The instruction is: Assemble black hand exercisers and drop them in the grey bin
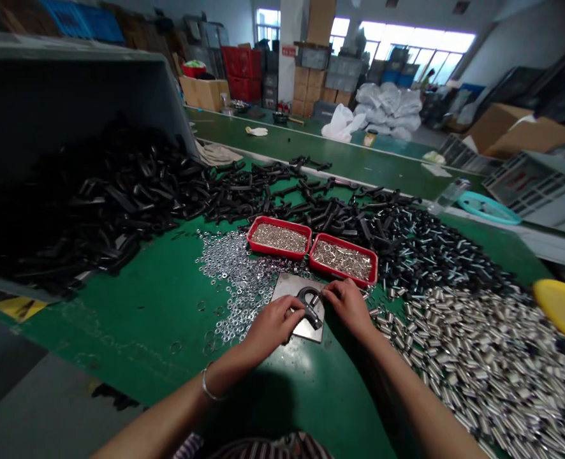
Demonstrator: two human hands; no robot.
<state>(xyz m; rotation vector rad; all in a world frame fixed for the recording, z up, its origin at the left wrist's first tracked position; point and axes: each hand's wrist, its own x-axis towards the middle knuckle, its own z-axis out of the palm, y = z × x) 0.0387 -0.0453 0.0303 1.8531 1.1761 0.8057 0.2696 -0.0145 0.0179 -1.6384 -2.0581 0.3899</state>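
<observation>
Daylight is pouring through wide multi-pane windows (416,41) along the far wall, and a square white pillar (289,64) is standing between them. Brown cardboard cartons (308,86) are stacking up beside it, red plastic crates (239,70) are lining the back, bulging white sacks (388,105) are slumping nearby, and a grey floor (38,389) is showing lower left.
</observation>
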